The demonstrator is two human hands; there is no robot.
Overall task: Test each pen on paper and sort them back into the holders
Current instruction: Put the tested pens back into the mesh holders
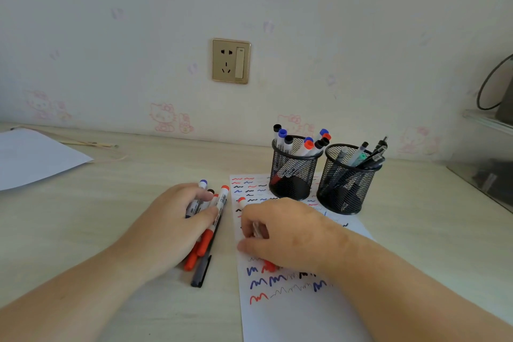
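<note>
Markers sit bunched on the surface beside the paper, left hand curled round them. Right hand has its grip closed on a red-capped marker over the scribbles. Behind, two mesh holders: left holder has markers, right holder pens.

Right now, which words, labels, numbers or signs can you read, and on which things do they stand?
None can be read.
Barcode and print on the red-capped marker: too blurred.
Labels on the markers in the left mesh holder: too small.
Sheet of paper: only test squiggles, no words.
</note>
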